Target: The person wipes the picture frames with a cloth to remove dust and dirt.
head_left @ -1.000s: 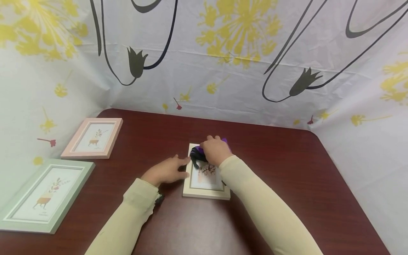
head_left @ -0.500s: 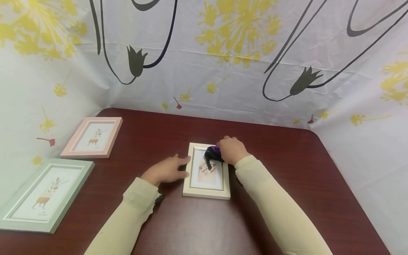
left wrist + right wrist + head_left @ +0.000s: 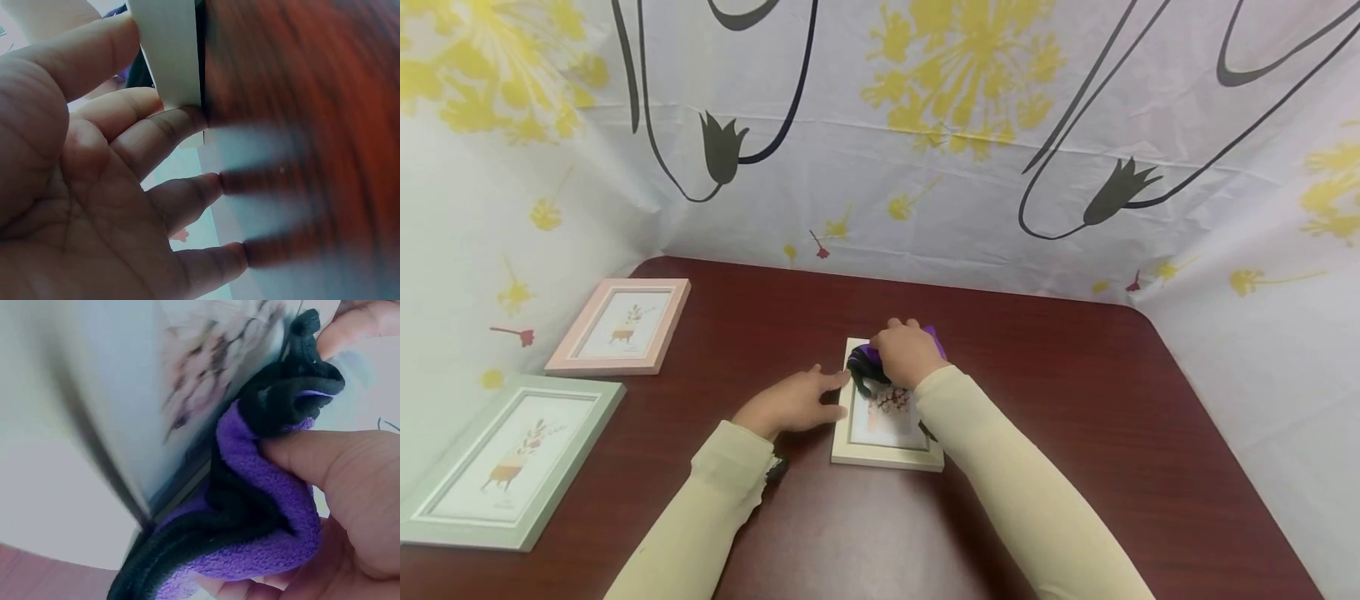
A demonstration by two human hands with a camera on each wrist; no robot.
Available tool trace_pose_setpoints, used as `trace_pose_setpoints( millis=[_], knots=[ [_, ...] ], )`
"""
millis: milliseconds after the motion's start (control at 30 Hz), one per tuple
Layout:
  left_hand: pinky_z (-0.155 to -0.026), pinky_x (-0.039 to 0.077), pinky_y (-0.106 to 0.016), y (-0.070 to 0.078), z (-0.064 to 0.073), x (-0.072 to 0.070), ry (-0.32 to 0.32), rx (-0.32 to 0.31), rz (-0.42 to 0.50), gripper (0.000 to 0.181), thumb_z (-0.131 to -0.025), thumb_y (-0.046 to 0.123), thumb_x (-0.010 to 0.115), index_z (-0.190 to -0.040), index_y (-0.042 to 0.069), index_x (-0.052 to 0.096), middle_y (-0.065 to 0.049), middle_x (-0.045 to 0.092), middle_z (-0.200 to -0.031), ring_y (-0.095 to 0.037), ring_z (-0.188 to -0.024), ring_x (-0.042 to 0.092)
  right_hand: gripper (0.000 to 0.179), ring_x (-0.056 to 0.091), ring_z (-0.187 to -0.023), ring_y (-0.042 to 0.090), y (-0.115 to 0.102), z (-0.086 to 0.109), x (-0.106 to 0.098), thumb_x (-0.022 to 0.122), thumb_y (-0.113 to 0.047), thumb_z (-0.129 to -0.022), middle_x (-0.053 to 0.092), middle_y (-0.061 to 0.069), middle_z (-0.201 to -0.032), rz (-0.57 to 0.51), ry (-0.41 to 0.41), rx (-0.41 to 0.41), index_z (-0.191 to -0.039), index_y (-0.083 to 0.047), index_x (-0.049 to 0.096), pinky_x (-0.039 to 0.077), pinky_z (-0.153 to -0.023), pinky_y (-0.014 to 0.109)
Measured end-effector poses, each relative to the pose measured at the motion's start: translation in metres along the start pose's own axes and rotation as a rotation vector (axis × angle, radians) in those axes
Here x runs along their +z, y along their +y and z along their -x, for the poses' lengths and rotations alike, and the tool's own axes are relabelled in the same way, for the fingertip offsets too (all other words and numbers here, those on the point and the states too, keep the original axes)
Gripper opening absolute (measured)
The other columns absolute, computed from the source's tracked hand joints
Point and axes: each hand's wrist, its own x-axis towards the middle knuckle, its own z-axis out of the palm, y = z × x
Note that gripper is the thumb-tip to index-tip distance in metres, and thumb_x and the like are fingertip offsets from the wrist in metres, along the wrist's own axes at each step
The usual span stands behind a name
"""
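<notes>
A cream picture frame (image 3: 887,460) with a blossom print lies flat on the table. At its left edge my left hand (image 3: 793,400) has thumb and fingers spread, touching the frame's side. Other fingertips of that hand (image 3: 100,162) rest on the tabletop in the left wrist view. My right hand (image 3: 910,354) grips a bunched purple and black cloth (image 3: 867,367) over the top part of the frame. Seen from the right wrist, thumb and fingers pinch the folded cloth (image 3: 269,550) against the picture's glass. Hand and cloth hide the frame's upper right.
On the left of the dark red table (image 3: 1037,400) lie a pink picture frame (image 3: 672,325) and a larger green picture frame (image 3: 576,446). White sheeting (image 3: 835,192) with yellow flowers hangs along the back and both sides.
The right hand slid the cloth to the frame's right side, then back left across the upper part. The left hand has stayed at the frame's left edge.
</notes>
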Motion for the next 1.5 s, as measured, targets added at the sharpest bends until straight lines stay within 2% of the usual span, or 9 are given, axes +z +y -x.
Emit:
trace_pose_setpoints(
  millis=[200,467,733,1000,1200,1500],
  knots=[
    [-0.113,0.030,-0.050,-0.002,-0.002,0.000,-0.002,0.018,0.003,0.064,-0.095,0.030,0.068,-0.151,0.014,0.042,-0.016,0.041,-0.152,-0.039,-0.146,0.022,0.031,0.052,-0.096,0.028,-0.001,-0.002,0.003,0.062,-0.010,-0.096,0.063,0.007,-0.113,0.020,-0.011,0.045,-0.120,-0.027,0.074,0.054,-0.078,0.044],
    [-0.113,0.031,-0.049,-0.006,-0.005,-0.001,0.001,0.031,-0.033,0.063,-0.094,0.030,0.069,-0.150,0.013,0.045,-0.015,0.044,-0.150,-0.039,-0.145,0.026,0.034,0.052,-0.098,0.029,0.010,0.001,0.004,0.058,-0.009,-0.096,0.063,0.007,-0.117,-0.048,-0.007,0.040,-0.124,-0.023,0.072,0.053,-0.080,0.046],
    [-0.113,0.031,-0.050,-0.002,-0.005,0.000,0.010,-0.008,-0.033,0.064,-0.094,0.031,0.070,-0.150,0.014,0.045,-0.021,0.041,-0.151,-0.039,-0.144,0.029,0.035,0.052,-0.099,0.032,0.024,0.012,0.002,0.060,-0.008,-0.094,0.063,0.010,-0.117,-0.078,0.000,0.089,-0.125,-0.021,0.071,0.052,-0.082,0.049],
    [-0.112,0.031,-0.051,-0.002,-0.004,0.001,0.013,-0.012,-0.033,0.064,-0.094,0.031,0.070,-0.150,0.015,0.045,-0.022,0.040,-0.151,-0.040,-0.143,0.029,0.029,0.051,-0.093,0.028,0.014,0.016,0.009,0.065,-0.009,-0.091,0.065,0.005,-0.104,-0.043,0.026,0.030,-0.113,-0.021,0.077,0.048,-0.082,0.041],
    [-0.112,0.030,-0.052,0.000,-0.003,-0.001,0.017,0.009,-0.030,0.063,-0.094,0.031,0.070,-0.149,0.013,0.046,-0.020,0.045,-0.149,-0.041,-0.143,0.029,0.023,0.055,-0.093,0.029,0.007,0.025,0.008,0.068,-0.011,-0.090,0.067,0.005,-0.102,-0.002,0.021,-0.002,-0.105,-0.024,0.079,0.050,-0.080,0.042],
    [-0.112,0.031,-0.053,-0.001,-0.004,-0.001,0.019,-0.002,-0.030,0.063,-0.094,0.030,0.070,-0.149,0.014,0.046,-0.015,0.046,-0.148,-0.040,-0.143,0.029,0.027,0.053,-0.085,0.024,-0.001,0.037,0.002,0.066,-0.010,-0.089,0.066,0.004,-0.097,0.021,-0.047,-0.040,-0.105,-0.028,0.079,0.049,-0.071,0.039]
  ],
)
